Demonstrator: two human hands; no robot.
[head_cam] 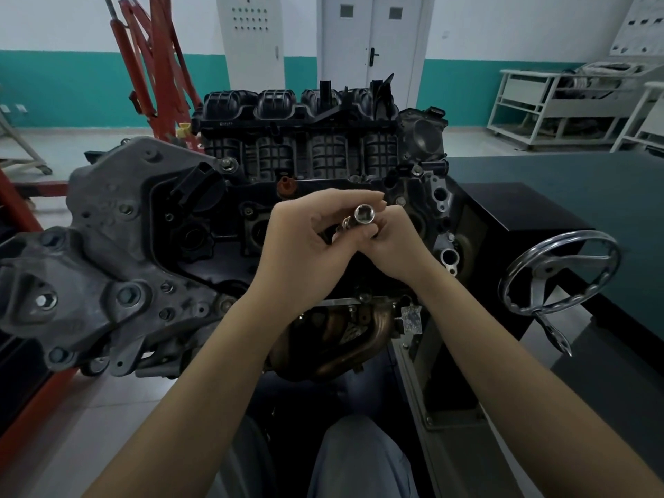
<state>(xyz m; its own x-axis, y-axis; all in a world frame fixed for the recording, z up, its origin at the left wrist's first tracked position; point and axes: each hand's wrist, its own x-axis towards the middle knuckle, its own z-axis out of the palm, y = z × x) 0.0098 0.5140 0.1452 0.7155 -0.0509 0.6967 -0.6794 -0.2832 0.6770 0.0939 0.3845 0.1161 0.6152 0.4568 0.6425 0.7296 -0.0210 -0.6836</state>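
Left hand (pixel 305 242), frame centre: fingers curled over short shiny chrome steel hex socket (pixel 364 214), rear end gripped. Socket held in air above dark grey cast engine (pixel 151 224), open end turned toward camera. Right hand (pixel 391 246): socket barrel pinched from lower right. Judged small, dense, rigid, not fragile; polished wall likely slippery if oily, best taken round barrel.

Room: red steel hoist (pixel 151 59) upper left; grey tiled floor (pixel 90 407) lower left; white double door (pixel 373 41) top centre; chrome handwheel (pixel 560 271) right; dark green benchtop (pixel 575 181) far right.
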